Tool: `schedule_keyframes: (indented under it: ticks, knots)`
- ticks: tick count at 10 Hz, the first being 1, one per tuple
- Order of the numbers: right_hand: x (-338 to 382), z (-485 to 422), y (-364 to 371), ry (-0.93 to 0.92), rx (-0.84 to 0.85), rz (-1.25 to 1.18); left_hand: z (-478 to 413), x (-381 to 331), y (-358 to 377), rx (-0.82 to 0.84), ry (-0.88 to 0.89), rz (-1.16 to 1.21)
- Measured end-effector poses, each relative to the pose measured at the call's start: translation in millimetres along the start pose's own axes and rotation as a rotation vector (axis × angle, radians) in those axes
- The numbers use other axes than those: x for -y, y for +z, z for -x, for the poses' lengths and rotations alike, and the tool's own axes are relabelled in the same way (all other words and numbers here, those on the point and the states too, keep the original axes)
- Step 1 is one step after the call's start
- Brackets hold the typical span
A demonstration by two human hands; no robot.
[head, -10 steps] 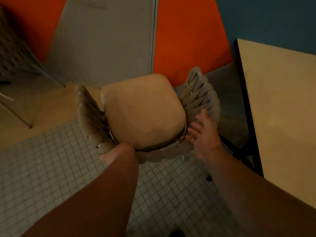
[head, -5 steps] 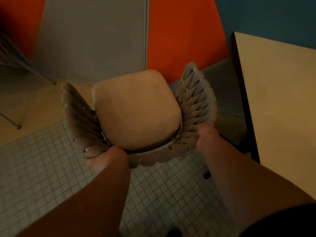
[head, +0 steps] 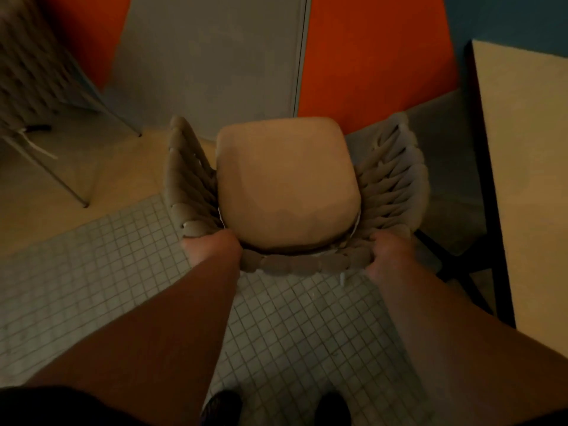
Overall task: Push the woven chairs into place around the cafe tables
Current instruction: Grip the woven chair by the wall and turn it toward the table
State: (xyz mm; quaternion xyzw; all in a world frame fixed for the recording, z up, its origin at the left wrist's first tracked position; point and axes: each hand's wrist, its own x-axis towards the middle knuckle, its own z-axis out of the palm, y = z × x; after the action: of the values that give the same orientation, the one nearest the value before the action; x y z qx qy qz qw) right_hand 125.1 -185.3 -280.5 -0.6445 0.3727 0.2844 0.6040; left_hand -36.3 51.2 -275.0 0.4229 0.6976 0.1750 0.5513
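Two grips, the left grip (head: 212,252) and right grip (head: 388,256), curl round the back rim of the woven chair (head: 285,186), clasping its cords at the rear corners. We judge the weave soft over a stiff, fairly light frame, so that rim suits pushing. It stands just left of the table (head: 522,179), not tucked under.

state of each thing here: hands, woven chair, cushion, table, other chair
taupe woven chair, upright, held at its back rim
tan seat cushion, lying flat on the chair
left hand, grips the back rim's left corner
right hand, grips the back rim's right corner
cream-topped table with dark edge, standing right of the chair, chair not tucked under it
second woven chair with metal legs, standing far left, blurred, untouched
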Motion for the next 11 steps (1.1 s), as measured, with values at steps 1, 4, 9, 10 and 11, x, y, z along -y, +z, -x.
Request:
schedule_keyframes:
  ticks: [1, 4, 9, 10, 11]
  knots:
    - [-40.3, 17.4, 10.8, -0.019, -0.037, -0.054, -29.9, -15.7, -14.5, 0.064, 0.093, -0.022]
    - [-117.2, 109.2, 79.7, 0.213, 0.016, -0.371, -107.1, -96.9, -42.1, 0.118, 0.314, -0.384]
    - [-128.0, 154.0, 108.6, 0.448, 0.313, -0.158, -161.4, -137.9, -57.1, 0.049, 0.685, -0.692]
    - [-81.0, 170.2, 65.6, 0.497, 0.394, 0.118, -107.2, -118.2, -65.9, 0.093, 0.927, -0.826]
    - [-30.7, 188.5, 35.0, 0.316, 0.438, 0.350, -52.5, -86.7, -73.1, 0.300, 1.105, -0.950]
